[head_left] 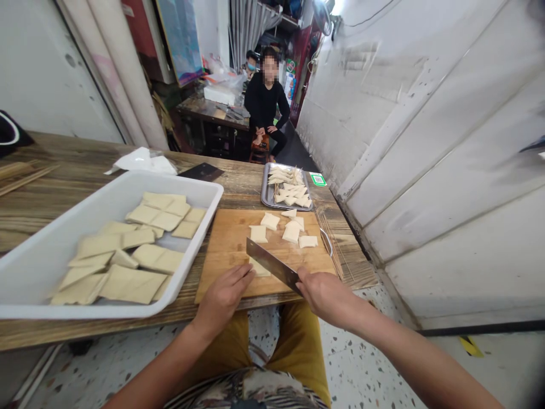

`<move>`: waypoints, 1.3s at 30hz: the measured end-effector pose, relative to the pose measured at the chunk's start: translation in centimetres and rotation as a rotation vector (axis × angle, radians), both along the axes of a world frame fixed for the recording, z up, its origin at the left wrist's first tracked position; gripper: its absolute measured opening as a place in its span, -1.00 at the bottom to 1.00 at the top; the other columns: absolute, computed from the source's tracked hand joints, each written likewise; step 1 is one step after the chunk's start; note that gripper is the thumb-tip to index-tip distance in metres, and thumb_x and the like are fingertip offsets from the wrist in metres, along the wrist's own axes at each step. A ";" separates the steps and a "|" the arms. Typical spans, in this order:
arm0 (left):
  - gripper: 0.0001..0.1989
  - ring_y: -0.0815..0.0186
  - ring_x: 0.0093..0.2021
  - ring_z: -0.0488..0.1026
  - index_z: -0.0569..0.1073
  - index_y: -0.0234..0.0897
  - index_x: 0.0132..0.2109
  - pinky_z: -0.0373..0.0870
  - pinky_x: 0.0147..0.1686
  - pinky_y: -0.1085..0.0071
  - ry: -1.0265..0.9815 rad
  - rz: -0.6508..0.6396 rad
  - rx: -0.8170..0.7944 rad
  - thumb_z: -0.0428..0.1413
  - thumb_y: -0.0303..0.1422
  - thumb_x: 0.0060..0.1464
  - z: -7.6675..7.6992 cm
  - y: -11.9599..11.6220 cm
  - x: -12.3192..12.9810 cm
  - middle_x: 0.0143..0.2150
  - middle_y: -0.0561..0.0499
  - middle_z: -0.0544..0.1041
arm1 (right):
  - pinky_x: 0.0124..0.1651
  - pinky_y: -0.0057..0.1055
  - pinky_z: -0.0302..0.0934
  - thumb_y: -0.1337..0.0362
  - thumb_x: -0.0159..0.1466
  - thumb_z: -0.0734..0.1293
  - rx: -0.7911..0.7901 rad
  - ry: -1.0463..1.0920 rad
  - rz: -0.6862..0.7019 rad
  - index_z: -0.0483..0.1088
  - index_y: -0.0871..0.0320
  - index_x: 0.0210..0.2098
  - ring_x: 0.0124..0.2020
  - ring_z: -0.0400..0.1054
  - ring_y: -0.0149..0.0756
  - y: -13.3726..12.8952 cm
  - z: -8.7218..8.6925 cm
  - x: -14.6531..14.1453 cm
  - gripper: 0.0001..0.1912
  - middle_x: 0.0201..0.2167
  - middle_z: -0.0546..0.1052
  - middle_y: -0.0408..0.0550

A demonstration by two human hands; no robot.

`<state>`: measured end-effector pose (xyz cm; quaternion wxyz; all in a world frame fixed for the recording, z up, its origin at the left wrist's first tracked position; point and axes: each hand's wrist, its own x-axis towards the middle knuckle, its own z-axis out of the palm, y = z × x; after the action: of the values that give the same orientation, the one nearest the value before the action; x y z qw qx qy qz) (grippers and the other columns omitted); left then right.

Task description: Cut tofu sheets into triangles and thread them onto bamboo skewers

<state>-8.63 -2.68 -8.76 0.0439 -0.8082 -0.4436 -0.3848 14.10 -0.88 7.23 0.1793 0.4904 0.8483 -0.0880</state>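
Far left, a white plastic tray (179, 187) sits on the wooden desk (76, 153), and it's loaded with flat beige sheets (131, 284), pressed tofu by the look of it. That's the bulk of the stuff, all still in big uncut pieces. Next to it is a wooden cutting board (221, 244) with the left hand (223, 295) on it, fingers together and not gripping anything, tips right by a pale piece (259, 268) lying under the blade. The right hand (323, 295) has its fingers clamped around the handle of a cleaver (272, 262), with the blade angled across the board. A handful of small cut squares (270, 224) are already scattered beyond the blade. Back in the aisle, a person in black (264, 102) sits on a stool. Further right, a metal tray (264, 193) at the far end of the desk holds a pile of finished-looking pale pieces (289, 186).
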 end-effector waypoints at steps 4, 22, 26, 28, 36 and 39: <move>-0.67 0.20 0.05 0.39 0.42 -0.30 0.04 0.39 0.00 0.21 -0.003 0.002 -0.011 -0.05 -0.51 0.14 -0.1 0.0 0.0 0.02 -0.19 0.48 | -0.48 -0.44 0.07 0.30 0.37 0.09 0.043 0.013 0.066 0.24 0.21 -0.16 -0.42 0.49 -0.16 0.0 -0.1 0.2 -0.84 -0.45 0.56 0.06; -0.70 0.22 0.00 0.42 0.41 -0.30 0.01 0.41 -0.03 0.24 0.000 -0.034 0.014 -0.03 -0.52 0.14 0.3 0.3 -0.1 -0.02 -0.17 0.50 | -0.50 -0.41 0.12 0.35 0.34 0.11 0.017 -0.015 0.114 0.26 0.28 -0.16 -0.42 0.48 -0.12 0.4 -1.5 -0.9 -0.83 -0.44 0.56 0.09; -0.74 0.22 -0.03 0.43 0.41 -0.34 -0.02 0.41 -0.06 0.26 -0.004 -0.008 0.042 -0.02 -0.50 0.14 0.6 0.4 0.2 -0.06 -0.18 0.50 | -0.49 -0.43 0.06 0.31 0.36 0.08 0.072 0.112 0.075 0.22 0.25 -0.14 -0.45 0.46 -0.18 0.4 -3.1 0.3 -0.82 -0.43 0.56 0.06; -0.75 0.23 -0.05 0.43 0.39 -0.34 -0.03 0.41 -0.07 0.27 -0.014 0.023 0.045 0.01 -0.46 0.14 0.8 0.5 0.4 -0.07 -0.17 0.50 | -0.48 -0.45 0.04 0.29 0.38 0.05 0.118 0.204 -0.003 0.19 0.25 -0.14 -0.46 0.44 -0.23 0.4 -3.4 1.4 -0.82 -0.44 0.54 0.03; -0.75 0.15 -0.20 0.39 0.39 -0.36 -0.12 0.35 -0.22 0.22 0.144 0.150 -0.220 -0.05 -0.28 0.18 2.7 3.2 2.9 -0.22 -0.16 0.47 | -0.54 -0.45 -0.01 0.29 0.34 0.06 0.317 0.483 -0.169 0.17 0.17 -0.27 -0.58 0.33 -0.26 -0.3 -3.4 4.6 -0.87 -0.61 0.41 -0.11; -0.79 0.17 -0.19 0.35 0.40 -0.34 -0.25 0.30 -0.19 0.26 0.175 0.157 -0.348 -0.07 -0.33 0.19 3.9 5.1 5.4 -0.24 -0.14 0.45 | -0.54 -0.44 0.02 0.26 0.35 0.04 0.360 0.587 -0.166 0.17 0.15 -0.30 -0.60 0.33 -0.25 -0.7 -4.7 5.3 -0.84 -0.61 0.40 -0.11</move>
<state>-3.20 2.43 -4.87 -0.0281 -0.7968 -0.5596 -0.2261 19.42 -1.63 2.50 -0.1691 0.5351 0.8230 -0.0886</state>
